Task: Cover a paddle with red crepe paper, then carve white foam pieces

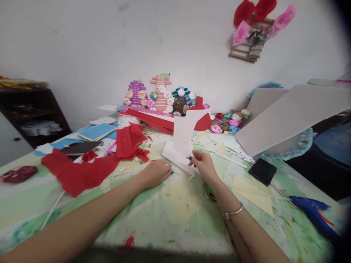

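My right hand pinches the lower edge of a white paper sheet and holds it upright above the table. My left hand rests on the table with its fingers curled under, knuckles down, next to another white sheet lying flat. Whether the left hand holds anything is hidden. A silver bracelet sits on my right wrist. A roll of tape lies just under my right forearm.
Red paper scraps and red sheets lie left and behind. Paper-flower crafts line the wall. A black phone, a large grey card, a blue glue gun and yellow paper sit right.
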Tool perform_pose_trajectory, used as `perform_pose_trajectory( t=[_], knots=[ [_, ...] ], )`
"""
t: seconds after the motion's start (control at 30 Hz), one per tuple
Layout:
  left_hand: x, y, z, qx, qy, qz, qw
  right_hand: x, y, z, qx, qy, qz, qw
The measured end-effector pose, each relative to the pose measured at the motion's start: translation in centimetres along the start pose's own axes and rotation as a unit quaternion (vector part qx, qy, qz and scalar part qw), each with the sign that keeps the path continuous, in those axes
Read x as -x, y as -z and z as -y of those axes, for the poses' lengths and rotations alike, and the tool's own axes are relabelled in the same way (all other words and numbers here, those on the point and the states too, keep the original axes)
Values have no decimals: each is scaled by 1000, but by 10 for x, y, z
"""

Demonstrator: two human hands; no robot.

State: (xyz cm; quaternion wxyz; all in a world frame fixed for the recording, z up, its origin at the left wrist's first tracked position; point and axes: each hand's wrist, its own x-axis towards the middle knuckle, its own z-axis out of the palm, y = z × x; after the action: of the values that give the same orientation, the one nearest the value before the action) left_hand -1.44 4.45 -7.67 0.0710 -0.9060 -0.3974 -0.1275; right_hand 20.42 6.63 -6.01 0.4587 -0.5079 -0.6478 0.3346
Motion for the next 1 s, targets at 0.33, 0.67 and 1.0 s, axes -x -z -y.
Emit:
perform_pose_trajectory(
  t=[0.33, 0.67, 1.0],
  knots=[
    [10, 22, 66, 96, 268, -160, 945, 4, -2, 8, -10, 0, 28, 1000],
    [-1, 30, 59, 512, 258, -308, 759, 4, 8, 8, 22, -25, 92, 995],
    [3, 29, 55, 520, 266, -282, 761, 1, 18, 11, -21, -38, 24, 999]
  ],
)
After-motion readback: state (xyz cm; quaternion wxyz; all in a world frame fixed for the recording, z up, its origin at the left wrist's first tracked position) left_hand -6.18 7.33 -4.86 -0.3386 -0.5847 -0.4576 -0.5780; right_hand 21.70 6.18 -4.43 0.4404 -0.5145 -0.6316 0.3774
